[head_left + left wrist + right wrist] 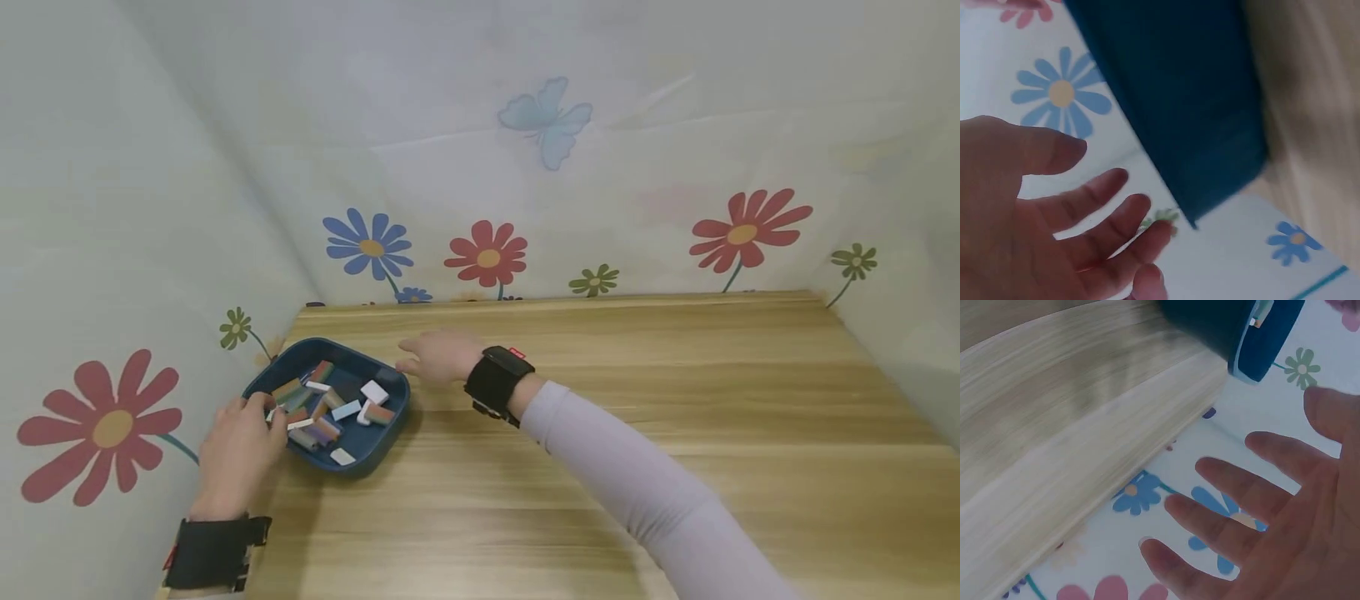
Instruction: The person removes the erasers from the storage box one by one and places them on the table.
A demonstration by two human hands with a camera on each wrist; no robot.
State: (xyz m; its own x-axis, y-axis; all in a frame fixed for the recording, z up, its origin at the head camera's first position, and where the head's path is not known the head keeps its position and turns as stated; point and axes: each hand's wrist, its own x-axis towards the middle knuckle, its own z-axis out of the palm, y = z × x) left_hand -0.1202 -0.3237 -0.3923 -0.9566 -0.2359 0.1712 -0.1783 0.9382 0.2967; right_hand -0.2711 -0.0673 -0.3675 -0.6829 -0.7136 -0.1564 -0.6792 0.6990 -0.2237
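Note:
A dark blue, rounded-corner bin (358, 467) stands at the left end of the wooden table. Inside it lie several small rectangular blocks (347, 410), jumbled, in white, brown, purple, green and pale blue. At the bin's left rim is my left hand (243, 446), its fingertips over the near-left corner in the head view. The left wrist view shows its fingers (1107, 234) loosely bent beside the bin's outer wall (1179, 94), holding nothing. My right hand (444, 357) hovers just off the bin's far right corner. Its fingers (1241, 487) are spread and hold nothing.
The wooden table (637, 433) stretches to the right of the bin. A pale cloth (420, 150) printed with flowers and a butterfly hangs behind the table and along its left and right sides, close to the bin's left.

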